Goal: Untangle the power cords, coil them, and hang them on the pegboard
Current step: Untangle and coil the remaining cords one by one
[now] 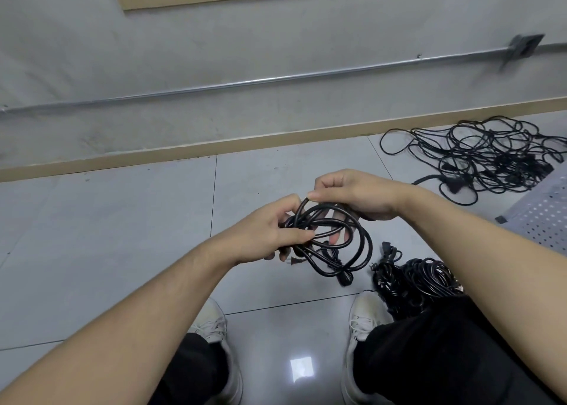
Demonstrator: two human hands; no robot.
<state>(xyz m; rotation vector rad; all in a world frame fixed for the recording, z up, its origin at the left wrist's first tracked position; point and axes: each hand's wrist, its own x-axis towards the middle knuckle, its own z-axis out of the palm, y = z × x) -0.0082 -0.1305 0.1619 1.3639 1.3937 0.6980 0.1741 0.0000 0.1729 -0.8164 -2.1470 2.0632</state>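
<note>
A black power cord [352, 251] hangs in loose loops between both hands above the tiled floor. My left hand [267, 236] grips the bundled left side of the coil, thumb over the strands. My right hand [352, 196] pinches a loop at the top of the coil. A two-pin plug [295, 261] dangles under my left hand, and a connector end [345, 279] hangs at the coil's bottom. A white pegboard [543, 217] lies at the right edge, partly cut off.
A tangled heap of black cords [484, 156] lies on the floor at the back right near the baseboard. A pile of coiled cords [414, 282] sits by my right shoe [365, 315]. My left shoe [211, 322] is below the hands. The grey wall carries a metal conduit [245, 82].
</note>
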